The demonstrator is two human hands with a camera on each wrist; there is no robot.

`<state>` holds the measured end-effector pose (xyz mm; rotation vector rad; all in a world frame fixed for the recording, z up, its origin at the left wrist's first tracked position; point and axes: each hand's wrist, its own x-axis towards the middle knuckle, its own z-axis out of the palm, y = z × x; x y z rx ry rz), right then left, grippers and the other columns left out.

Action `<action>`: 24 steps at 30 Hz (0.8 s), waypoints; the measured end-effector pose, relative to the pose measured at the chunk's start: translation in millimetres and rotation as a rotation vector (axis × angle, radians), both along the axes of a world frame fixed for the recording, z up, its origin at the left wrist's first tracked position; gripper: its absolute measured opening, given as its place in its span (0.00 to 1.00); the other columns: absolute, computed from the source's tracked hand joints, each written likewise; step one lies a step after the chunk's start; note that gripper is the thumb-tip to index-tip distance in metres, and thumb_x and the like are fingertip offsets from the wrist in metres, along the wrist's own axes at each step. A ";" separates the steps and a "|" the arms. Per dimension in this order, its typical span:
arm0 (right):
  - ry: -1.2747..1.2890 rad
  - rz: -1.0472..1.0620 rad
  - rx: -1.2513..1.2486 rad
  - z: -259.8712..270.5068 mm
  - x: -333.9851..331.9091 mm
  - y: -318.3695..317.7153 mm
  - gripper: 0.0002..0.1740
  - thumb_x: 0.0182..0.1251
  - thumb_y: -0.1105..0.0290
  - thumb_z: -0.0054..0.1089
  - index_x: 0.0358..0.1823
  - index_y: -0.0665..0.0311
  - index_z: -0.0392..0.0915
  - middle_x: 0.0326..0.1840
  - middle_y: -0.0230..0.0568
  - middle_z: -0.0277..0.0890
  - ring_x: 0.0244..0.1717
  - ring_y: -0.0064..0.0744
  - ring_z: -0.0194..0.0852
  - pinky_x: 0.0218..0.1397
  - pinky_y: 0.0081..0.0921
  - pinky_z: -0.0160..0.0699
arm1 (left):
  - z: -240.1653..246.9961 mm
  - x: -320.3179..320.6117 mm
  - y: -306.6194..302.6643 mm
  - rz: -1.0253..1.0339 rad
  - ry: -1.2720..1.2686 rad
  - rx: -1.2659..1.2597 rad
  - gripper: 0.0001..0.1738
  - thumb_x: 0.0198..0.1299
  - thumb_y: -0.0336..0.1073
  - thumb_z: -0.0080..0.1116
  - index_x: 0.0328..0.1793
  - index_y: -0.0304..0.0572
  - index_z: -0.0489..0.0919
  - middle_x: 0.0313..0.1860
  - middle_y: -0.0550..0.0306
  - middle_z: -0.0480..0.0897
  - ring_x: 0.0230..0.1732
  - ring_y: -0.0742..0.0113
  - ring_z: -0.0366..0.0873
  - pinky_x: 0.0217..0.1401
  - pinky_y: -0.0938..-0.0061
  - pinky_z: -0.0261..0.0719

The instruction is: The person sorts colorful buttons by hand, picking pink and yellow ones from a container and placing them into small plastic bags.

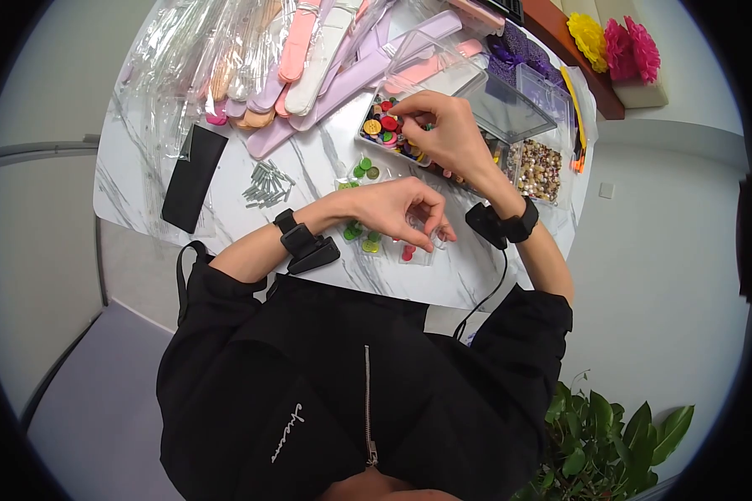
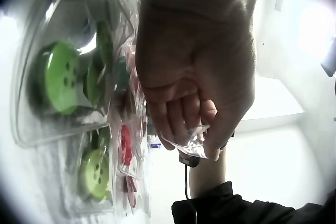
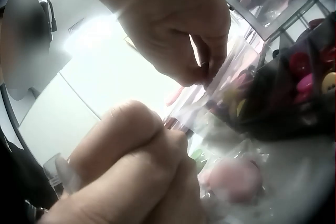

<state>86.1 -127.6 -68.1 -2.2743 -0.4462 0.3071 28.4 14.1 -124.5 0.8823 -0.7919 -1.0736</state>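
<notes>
Pinched between thumb and bent fingers, crinkly clear plastic (image 2: 191, 142) glints in the left hand (image 1: 397, 210) near mid-frame; the right hand (image 1: 451, 138), upper centre, dips its bent fingers to glossy round buttons (image 1: 388, 123), and I can't tell whether it grips one. They lie heaped, too many to count, in one rigid transparent box (image 1: 401, 154). Below sits one small bag (image 1: 416, 254) with red buttons inside. Centre left: one pile of thin metallic rods (image 1: 267, 184), one flat black rectangle (image 1: 194, 179). Two black straps (image 1: 297, 235), one per wrist.
</notes>
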 end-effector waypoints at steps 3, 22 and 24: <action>0.050 -0.055 0.146 -7.0 -0.2 0.6 0.12 0.64 0.78 0.54 0.46 0.73 0.82 0.43 0.42 0.84 0.40 0.27 0.83 0.45 0.23 0.83 | 3.7 0.1 0.5 -0.015 0.000 0.007 0.12 0.54 0.18 0.65 0.29 0.35 0.70 0.47 0.41 0.83 0.63 0.57 0.77 0.48 0.72 0.84; 0.806 -0.518 1.007 30.4 -4.0 -14.5 0.14 0.72 0.71 0.49 0.51 0.73 0.75 0.26 0.22 0.57 0.27 0.16 0.55 0.30 0.18 0.59 | 5.2 0.1 0.4 -0.007 -0.023 0.015 0.12 0.53 0.18 0.65 0.28 0.36 0.71 0.45 0.43 0.84 0.62 0.56 0.78 0.47 0.73 0.83; 0.773 -0.572 0.995 31.3 -5.4 -17.4 0.14 0.73 0.70 0.45 0.50 0.73 0.76 0.24 0.22 0.52 0.23 0.17 0.47 0.25 0.21 0.53 | 4.2 -0.3 1.0 -0.008 -0.017 0.012 0.12 0.53 0.18 0.65 0.28 0.36 0.71 0.45 0.44 0.84 0.62 0.56 0.78 0.47 0.73 0.82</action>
